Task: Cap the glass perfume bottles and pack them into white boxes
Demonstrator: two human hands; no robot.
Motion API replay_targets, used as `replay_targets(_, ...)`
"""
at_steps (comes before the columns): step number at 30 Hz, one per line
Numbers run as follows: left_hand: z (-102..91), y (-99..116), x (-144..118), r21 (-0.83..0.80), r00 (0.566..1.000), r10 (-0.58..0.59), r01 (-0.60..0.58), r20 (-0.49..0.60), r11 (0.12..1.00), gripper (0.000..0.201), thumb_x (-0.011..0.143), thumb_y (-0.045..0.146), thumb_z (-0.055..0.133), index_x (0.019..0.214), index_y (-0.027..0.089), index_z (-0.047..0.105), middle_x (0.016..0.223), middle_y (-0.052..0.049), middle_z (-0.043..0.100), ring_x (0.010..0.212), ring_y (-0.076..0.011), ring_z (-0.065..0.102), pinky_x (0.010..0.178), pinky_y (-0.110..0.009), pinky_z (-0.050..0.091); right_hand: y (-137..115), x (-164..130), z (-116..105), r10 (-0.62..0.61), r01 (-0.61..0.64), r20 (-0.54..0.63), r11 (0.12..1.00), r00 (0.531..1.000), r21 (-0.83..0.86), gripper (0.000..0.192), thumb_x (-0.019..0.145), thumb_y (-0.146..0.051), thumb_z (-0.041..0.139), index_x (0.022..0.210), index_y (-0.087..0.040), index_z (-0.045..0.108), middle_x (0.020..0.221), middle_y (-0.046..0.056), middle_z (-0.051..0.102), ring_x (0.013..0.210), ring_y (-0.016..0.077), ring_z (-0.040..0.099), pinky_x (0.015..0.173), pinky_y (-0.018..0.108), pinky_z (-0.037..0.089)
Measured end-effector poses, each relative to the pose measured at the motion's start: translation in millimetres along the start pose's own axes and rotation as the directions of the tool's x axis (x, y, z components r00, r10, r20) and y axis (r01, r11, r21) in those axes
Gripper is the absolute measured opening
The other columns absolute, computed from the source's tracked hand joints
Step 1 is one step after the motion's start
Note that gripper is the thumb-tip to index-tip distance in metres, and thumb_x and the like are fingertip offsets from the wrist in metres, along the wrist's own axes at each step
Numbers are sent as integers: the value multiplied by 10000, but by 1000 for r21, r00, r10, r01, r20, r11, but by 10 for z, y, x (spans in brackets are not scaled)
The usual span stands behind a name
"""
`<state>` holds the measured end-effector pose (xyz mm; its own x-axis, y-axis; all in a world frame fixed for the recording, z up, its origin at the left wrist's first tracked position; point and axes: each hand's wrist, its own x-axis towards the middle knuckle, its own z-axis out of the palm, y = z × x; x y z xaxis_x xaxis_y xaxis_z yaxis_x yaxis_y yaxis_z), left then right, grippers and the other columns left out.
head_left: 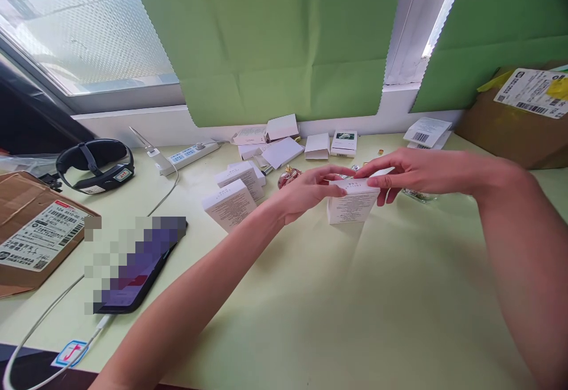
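Observation:
A small white printed box [352, 208] stands upright on the pale green table, with both my hands at its top. My left hand [306, 192] grips its left side, thumb on the near top edge. From the right, my right hand [397, 174] holds the box with thumb and fingers at the top right corner. The box top looks closed between them, though fingers cover part of it. Just left of my left fingers sits a red-and-gold round ornament-like bottle [289, 175]. A clear glass item [419, 196] lies partly hidden behind my right hand.
Several white boxes [228, 205] stand left of my left forearm, and more lie by the wall. A phone [142, 271] with its cable lies at the left, near a head strap [95, 168] and a power strip [190, 156]. Cardboard boxes [510, 123] flank the table.

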<state>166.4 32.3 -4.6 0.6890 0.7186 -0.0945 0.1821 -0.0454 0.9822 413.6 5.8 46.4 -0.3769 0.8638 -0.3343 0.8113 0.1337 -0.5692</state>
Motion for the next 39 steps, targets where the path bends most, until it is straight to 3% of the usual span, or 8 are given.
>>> replay_targets(4, 50, -12, 6, -113, 999, -30, 28, -14, 993, 372, 843, 199, 638, 1206, 282, 638, 1189, -44, 683, 1177, -228, 593, 1053, -439, 425, 40, 35, 3, -24, 22, 36, 998, 999, 60, 594, 842, -642, 602, 1366, -365, 627, 1092, 47, 789, 1007, 330, 734, 744, 376, 546)
replay_targets(10, 106, -36, -14, -59, 994, -65, 60, -89, 996, 363, 865, 312, 655, 1225, 295, 615, 1271, -51, 642, 1205, -242, 581, 1037, -416, 440, 84, 71, 28, 30, -34, 59, 997, 998, 65, 665, 836, -688, 585, 1418, -367, 562, 1097, 60, 783, 1016, 338, 734, 673, 351, 525)
replay_targets(17, 132, -60, 2, -14, 994, -80, 80, -74, 997, 399, 879, 393, 660, 1254, 281, 581, 1266, -61, 639, 1202, -243, 576, 996, -389, 449, 54, 79, 55, -6, -5, 88, 992, 996, 123, 581, 856, -666, 581, 1354, -369, 611, 1146, 45, 762, 1000, 305, 742, 867, 414, 534)
replay_targets(22, 126, -56, 4, -9, 994, -75, 75, -73, 997, 408, 870, 389, 668, 1256, 289, 582, 1285, -57, 633, 1200, -242, 580, 990, -385, 452, 29, 76, 66, -9, -5, 90, 987, 996, 159, 488, 839, -585, 646, 1291, -403, 656, 1185, 7, 746, 957, 283, 753, 860, 404, 554)
replay_targets(30, 134, -91, 41, -42, 992, -97, 94, -86, 995, 440, 840, 367, 677, 1264, 294, 583, 1200, -66, 651, 1151, -249, 603, 981, -404, 458, 23, 113, 95, 18, -39, 76, 957, 997, 287, 569, 794, -615, 693, 1276, -315, 683, 1150, 73, 744, 880, 272, 756, 739, 383, 620)
replay_targets(39, 148, -97, 24, 23, 988, -101, 104, -117, 994, 422, 873, 399, 632, 1280, 309, 570, 1182, -54, 651, 1151, -246, 599, 944, -382, 475, -3, 95, 102, 24, -40, 69, 971, 997, 236, 615, 805, -695, 637, 1291, -317, 649, 1278, 93, 687, 956, 288, 739, 710, 365, 609)
